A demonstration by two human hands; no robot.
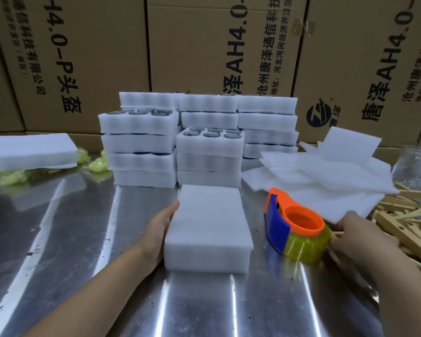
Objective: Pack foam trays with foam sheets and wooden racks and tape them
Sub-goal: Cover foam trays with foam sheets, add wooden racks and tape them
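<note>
A white foam tray block [210, 229], covered by a foam sheet, lies on the metal table [58, 239] in front of me. My left hand [157, 229] rests flat against its left side, fingers straight. To the right lies an orange and blue tape dispenser [294, 223] with a yellowish clear tape roll. My right hand [357, 235] grips the dispenser's far right side, fingers curled round the roll. Loose foam sheets [326, 176] are piled behind the dispenser. Wooden racks [406, 222] lie in a heap at the right edge.
Stacks of foam trays holding glass rings [199, 139] stand behind the block. Another foam block [34, 150] sits at the far left over crumpled yellow-green plastic [96, 164]. Clear glass jars [413, 164] stand at the far right. Large cardboard boxes [204, 45] wall off the back.
</note>
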